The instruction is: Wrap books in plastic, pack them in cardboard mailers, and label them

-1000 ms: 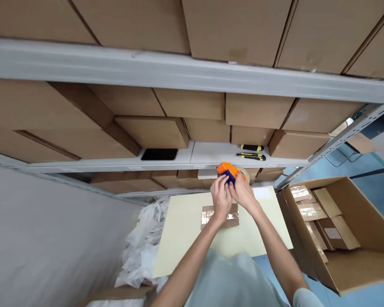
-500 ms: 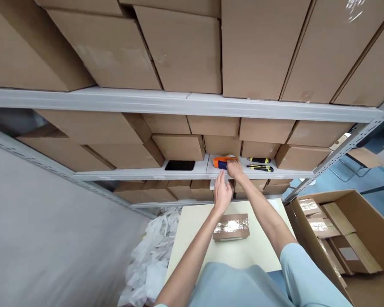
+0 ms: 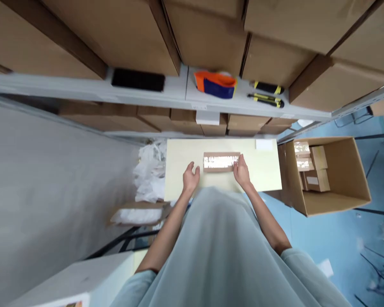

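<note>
A small cardboard box [image 3: 220, 166] with shiny clear tape along its top lies on the pale yellow table [image 3: 182, 149]. At its right end is my right hand [image 3: 242, 171], fingers stretched and touching the box or just beside it. My left hand [image 3: 190, 178] hovers off the box's left end with thumb and fingers apart, holding nothing. On the shelf [image 3: 173, 87] ahead sits an orange and dark blue tape dispenser [image 3: 215, 87]. Two black and yellow utility knives, the farther knife [image 3: 268, 88] and the nearer knife [image 3: 266, 100], lie to its right.
A black phone-like slab [image 3: 137, 79] lies on the shelf's left part. Right of the table stands a large open carton [image 3: 345, 179] holding several small taped boxes. White crumpled packing material [image 3: 150, 175] is heaped at the left. A white paper [image 3: 264, 144] rests on the table's far right corner.
My right hand has let go of the tape dispenser on the shelf. Both hands have come down and back to either end of the box. The view has tilted downward.
</note>
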The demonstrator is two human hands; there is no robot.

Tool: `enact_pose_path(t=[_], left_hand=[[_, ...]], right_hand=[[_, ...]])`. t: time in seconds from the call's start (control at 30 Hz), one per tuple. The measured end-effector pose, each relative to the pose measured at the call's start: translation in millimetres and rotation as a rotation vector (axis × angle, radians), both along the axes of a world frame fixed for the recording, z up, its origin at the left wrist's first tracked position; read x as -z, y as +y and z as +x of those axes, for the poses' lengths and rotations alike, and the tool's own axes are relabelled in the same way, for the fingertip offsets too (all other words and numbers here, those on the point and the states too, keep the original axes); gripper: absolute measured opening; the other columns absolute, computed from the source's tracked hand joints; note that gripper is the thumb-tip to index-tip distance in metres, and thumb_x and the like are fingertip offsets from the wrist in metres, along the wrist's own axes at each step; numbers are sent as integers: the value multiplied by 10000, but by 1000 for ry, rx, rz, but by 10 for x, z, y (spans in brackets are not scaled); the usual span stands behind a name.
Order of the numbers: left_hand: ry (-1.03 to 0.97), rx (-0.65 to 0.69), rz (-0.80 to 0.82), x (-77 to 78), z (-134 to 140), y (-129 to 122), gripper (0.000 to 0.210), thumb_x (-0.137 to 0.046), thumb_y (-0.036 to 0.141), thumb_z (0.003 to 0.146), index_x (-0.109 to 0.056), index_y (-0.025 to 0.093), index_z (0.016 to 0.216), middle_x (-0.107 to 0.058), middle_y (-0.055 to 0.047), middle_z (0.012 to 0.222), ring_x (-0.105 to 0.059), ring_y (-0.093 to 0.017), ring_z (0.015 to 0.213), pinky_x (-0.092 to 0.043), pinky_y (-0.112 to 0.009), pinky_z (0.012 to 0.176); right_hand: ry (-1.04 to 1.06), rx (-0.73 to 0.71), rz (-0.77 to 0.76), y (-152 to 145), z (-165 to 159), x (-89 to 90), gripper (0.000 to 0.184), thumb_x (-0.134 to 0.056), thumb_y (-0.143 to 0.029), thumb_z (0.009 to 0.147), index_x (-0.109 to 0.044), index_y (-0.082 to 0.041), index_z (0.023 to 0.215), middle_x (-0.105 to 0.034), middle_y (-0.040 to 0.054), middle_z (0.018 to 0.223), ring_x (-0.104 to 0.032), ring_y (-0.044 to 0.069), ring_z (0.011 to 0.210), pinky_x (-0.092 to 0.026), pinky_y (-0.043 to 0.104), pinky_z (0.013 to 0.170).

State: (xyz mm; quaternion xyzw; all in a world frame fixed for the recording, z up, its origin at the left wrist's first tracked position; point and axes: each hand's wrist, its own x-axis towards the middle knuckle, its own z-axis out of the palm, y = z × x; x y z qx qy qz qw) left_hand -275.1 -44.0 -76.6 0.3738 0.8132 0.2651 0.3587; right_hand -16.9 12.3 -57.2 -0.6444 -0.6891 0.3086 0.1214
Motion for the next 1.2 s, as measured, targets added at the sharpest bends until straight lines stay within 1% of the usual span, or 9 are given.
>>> enact_pose_path(t=[0.17,0.3,0.4,0.5,0.6,0.83,1.03,1.1,1.2], left_hand=[[1,93,-146,140,413,193,481,-615,549,1015,-696,167,1295,-811,-208,1263,-754,-392,1269,-576,-486,1103],[169,43,-295,95,651,423,811,-708,820,879,-676,115,1279,-784,-301,1218,-743,-483,1191,-583,-545,1003],[226,31,-313,121,634,465,756,-750,799,861,-715,113,1176,-787,-308,1149,-747,-473,1115,-576,-519,945],[170,66,-209,199,467,390,502,-636,679,1003,-734,192,931,-786,-153,902,-735,-327,940,-541,-395,869],[54,96,-112,249,287,332,461,-584,560,1062,-704,211,787,-711,-45,725,-668,-219,823,-501,-302,804],[-41,78,-51,135,149,389,244,-731,342,988,-822,160,1121,-843,-114,1127,-775,-259,1010,-570,-343,972],[-72,128,161,33,-88,121,258,-726,270,977,-827,171,1193,-820,-96,1300,-800,-243,1049,-597,-339,1031],[-78,135,221,62,-189,-9,278,-706,240,977,-822,174,1221,-812,-100,1339,-801,-248,1103,-595,-340,1062],[-73,153,123,177,-333,-201,316,-659,242,1006,-820,192,1273,-793,-118,1415,-781,-280,1224,-565,-380,1143]], right_hand=[[-7,115,-79,-134,-147,302,980,-413,-613,1125,-198,127,1731,-238,350,1829,-251,390,1750,-311,516,1401],[-82,264,-216,53,-238,380,1098,-510,-764,1066,-218,52,1740,-423,372,1740,-558,445,1563,-509,523,1241],[-152,282,-289,123,-194,439,936,-449,-720,1114,-297,-26,1722,-571,329,1644,-695,428,1398,-575,507,1133],[-170,212,-318,117,-54,484,716,-245,-584,1191,-327,-112,1722,-718,246,1494,-741,382,1321,-587,475,1087],[-128,148,-308,110,118,503,674,-132,-531,1197,-373,-159,1705,-791,187,1351,-769,372,1230,-598,478,1053],[13,149,-58,186,288,409,624,-403,-568,1149,-584,-82,1495,-690,256,1426,-672,336,1299,-572,468,1132],[50,143,142,61,144,162,427,-555,-457,1099,-611,-161,1402,-659,205,1423,-683,301,1218,-606,451,1072],[55,157,143,-41,55,151,379,-570,-406,1088,-606,-183,1392,-651,199,1442,-696,293,1242,-610,444,1083],[68,187,-2,-232,-92,257,317,-548,-311,1079,-606,-188,1365,-675,196,1440,-728,259,1260,-616,409,1084]])
